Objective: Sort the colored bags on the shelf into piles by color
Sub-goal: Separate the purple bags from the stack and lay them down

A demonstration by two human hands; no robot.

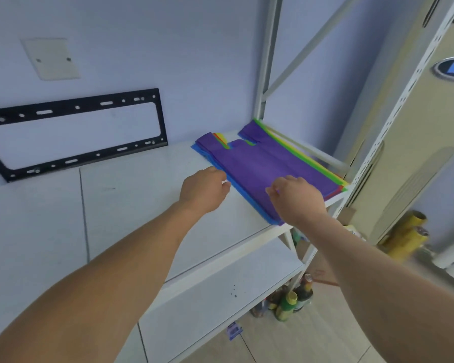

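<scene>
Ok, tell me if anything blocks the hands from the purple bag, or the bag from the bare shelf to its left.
Nothing visible does. The purple bag lies on top of the stack, with the left hand at its near-left edge and the right hand over its near end. The shelf to the left is bare.

Storeroom (bare metal shelving [372, 142])

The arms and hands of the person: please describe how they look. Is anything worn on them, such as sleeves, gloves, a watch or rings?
Both arms are bare all the way to the picture's lower edge; no sleeve shows. The left hand and the right hand wear no gloves. Neither wrist carries a watch or a band. No ring shows, though the fingers are partly hidden and a little blurred.
</scene>
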